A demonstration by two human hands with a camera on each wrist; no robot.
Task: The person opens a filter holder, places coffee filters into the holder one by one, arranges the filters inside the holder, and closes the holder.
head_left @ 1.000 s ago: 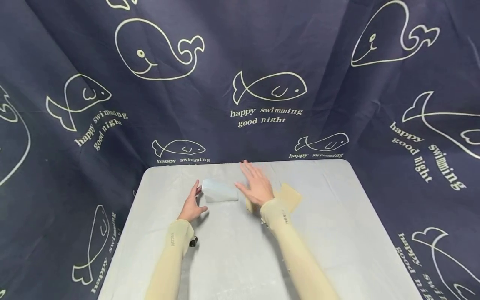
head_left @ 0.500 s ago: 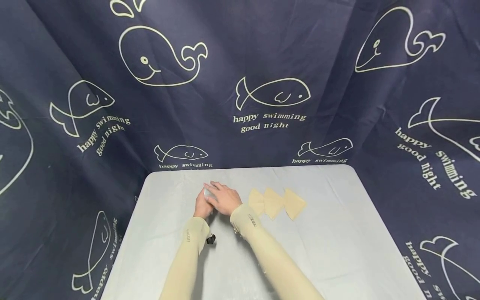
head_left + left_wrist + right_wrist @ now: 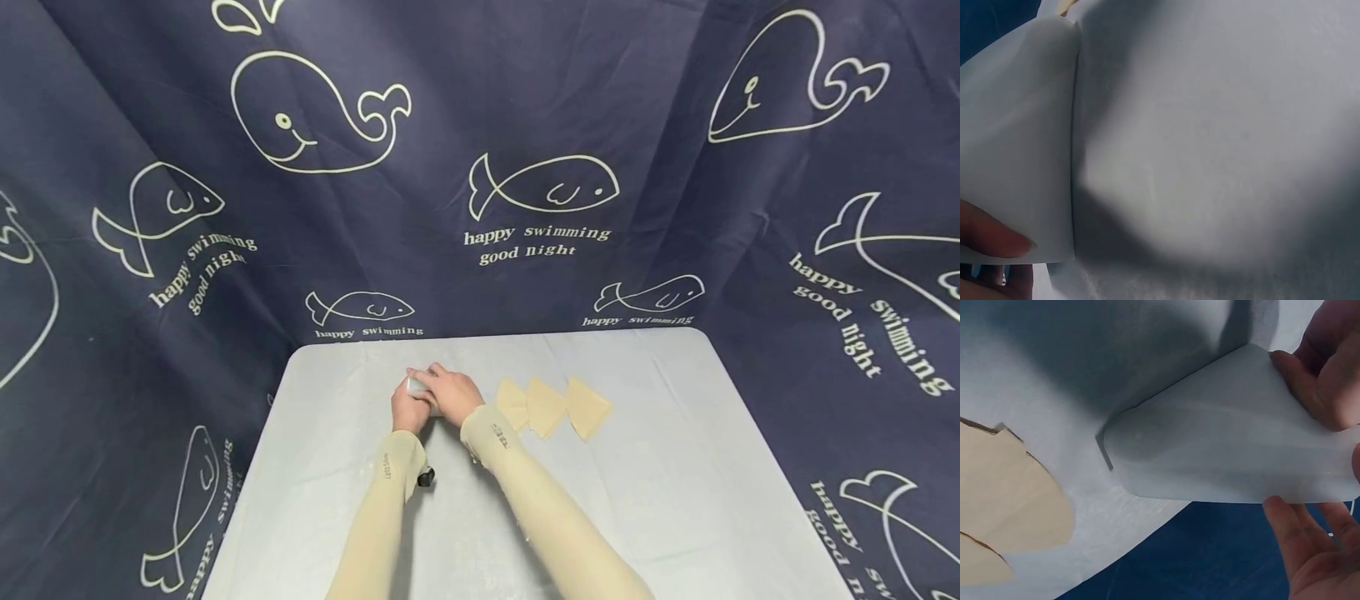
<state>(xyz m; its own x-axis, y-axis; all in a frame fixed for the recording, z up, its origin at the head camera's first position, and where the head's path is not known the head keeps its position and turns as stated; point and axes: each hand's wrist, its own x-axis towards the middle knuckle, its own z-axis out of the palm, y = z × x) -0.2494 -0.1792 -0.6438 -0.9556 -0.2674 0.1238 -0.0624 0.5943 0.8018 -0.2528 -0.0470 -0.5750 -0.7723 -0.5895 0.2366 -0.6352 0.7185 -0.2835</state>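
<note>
Left hand [image 3: 410, 410] and right hand [image 3: 457, 397] are gripping the white packet [image 3: 1210, 440] left of centre, seemingly working its end; the next move is probably calling for steady pinching. Right, three tan papers [image 3: 547, 408] are lying on the desk [image 3: 675, 508].

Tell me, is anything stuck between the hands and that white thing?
Nothing visible is in the way: the left hand and right hand both touch the white thing directly. The three tan pieces lie to the right, apart from it.
</note>
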